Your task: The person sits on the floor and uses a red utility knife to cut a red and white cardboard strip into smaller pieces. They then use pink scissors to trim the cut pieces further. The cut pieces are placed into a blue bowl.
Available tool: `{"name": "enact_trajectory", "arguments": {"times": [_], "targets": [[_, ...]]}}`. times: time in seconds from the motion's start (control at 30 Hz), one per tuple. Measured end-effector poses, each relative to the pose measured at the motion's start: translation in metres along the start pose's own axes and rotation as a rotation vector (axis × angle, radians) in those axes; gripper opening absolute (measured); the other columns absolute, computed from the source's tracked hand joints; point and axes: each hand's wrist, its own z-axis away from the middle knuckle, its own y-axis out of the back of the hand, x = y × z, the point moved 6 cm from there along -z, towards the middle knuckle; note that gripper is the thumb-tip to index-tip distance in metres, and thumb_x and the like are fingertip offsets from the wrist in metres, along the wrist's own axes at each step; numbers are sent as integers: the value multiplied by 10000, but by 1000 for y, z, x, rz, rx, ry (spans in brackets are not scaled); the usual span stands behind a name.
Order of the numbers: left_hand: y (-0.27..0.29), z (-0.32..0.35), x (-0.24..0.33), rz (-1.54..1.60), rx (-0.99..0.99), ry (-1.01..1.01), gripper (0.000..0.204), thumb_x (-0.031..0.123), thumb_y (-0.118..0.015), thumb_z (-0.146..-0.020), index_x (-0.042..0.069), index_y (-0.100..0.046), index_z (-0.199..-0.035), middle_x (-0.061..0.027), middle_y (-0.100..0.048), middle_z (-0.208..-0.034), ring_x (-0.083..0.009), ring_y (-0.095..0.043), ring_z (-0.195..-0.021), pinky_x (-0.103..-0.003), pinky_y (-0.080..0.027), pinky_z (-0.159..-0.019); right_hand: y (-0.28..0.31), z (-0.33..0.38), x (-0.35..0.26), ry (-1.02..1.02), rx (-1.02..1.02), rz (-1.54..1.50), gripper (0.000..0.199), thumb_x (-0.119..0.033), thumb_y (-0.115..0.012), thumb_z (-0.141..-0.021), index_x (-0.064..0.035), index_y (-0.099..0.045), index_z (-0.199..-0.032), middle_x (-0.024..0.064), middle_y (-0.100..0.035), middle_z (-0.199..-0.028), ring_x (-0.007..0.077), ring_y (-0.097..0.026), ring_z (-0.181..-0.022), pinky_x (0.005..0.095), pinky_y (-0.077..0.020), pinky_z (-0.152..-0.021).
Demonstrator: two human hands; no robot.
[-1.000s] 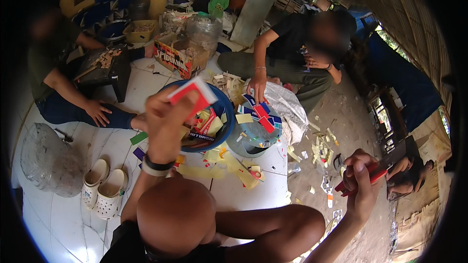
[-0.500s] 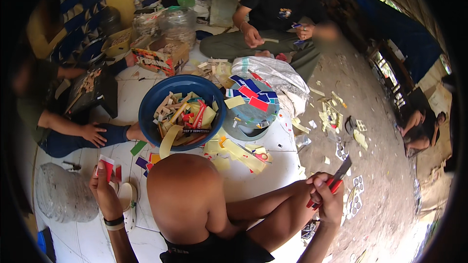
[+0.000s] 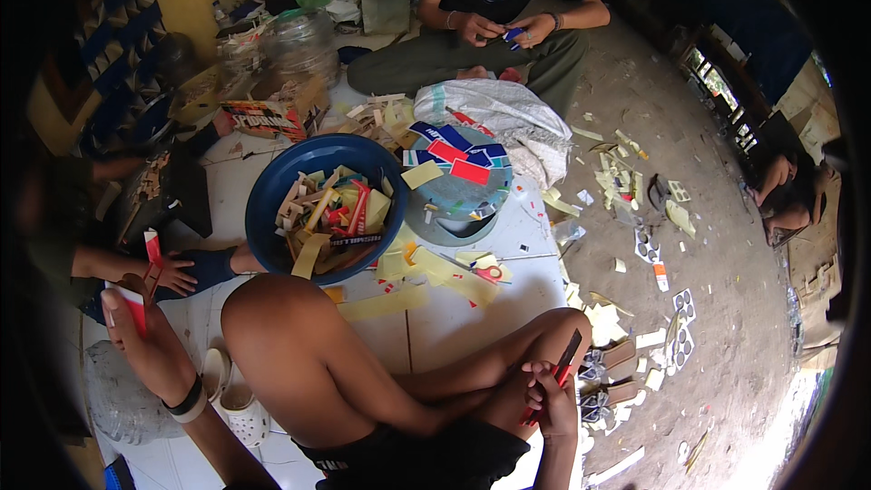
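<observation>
At the left, my left hand (image 3: 154,349) is closed on a red and white card (image 3: 136,308), gripped along its edge by the thumb. A narrow red and white strip (image 3: 153,247) stands up just beyond it; whether it is joined to the card I cannot tell. Over my folded leg at the right, my right hand (image 3: 555,399) is wrapped round a red cutter knife (image 3: 562,371), its dark blade pointing up. The two hands are far apart, with my raised knee between them.
Beyond my knee stands a blue basin (image 3: 256,209) full of paper and wood scraps. Cards lie on a round bluish stool (image 3: 467,192); scissors (image 3: 490,272) rest among yellow offcuts. One person sits at far centre handling a blue piece (image 3: 513,35), another at left. White clogs (image 3: 245,417) stand nearby.
My left hand has moved left with the card, and the strip now sticks up beyond it. My right hand has lowered with the knife. The person opposite has brought both hands together.
</observation>
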Motion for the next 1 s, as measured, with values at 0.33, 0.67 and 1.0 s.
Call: {"name": "enact_trajectory", "arguments": {"times": [0.33,0.67,1.0], "targets": [[16,13,32,179,-237,2,474,427,-455,-1110,146,-368,-739,12,-295,-642,-156,-391,-816,-362,-332,-946,-59,-9,93,-14,-330,750,204,-86,-614,-985,26,-713,-1125,82,-719,-922,171,-652,-891,347,-520,-809],[83,25,33,141,-423,237,424,405,-525,-1063,176,-433,-719,21,-405,-710,-196,-478,-928,-590,-255,-1201,-79,2,67,-41,-364,326,170,-43,-569,-987,27,-698,-1073,53,-681,-846,130,-631,-809,290,-507,-760],[19,31,-22,216,-358,649,325,334,-582,-1028,183,-535,-744,18,-476,-822,-209,-498,-1039,-632,-245,-1138,-71,-17,47,-34,-318,442,207,-55,-548,-963,25,-696,-1083,117,-707,-884,228,-691,-890,326,-518,-864]]}}
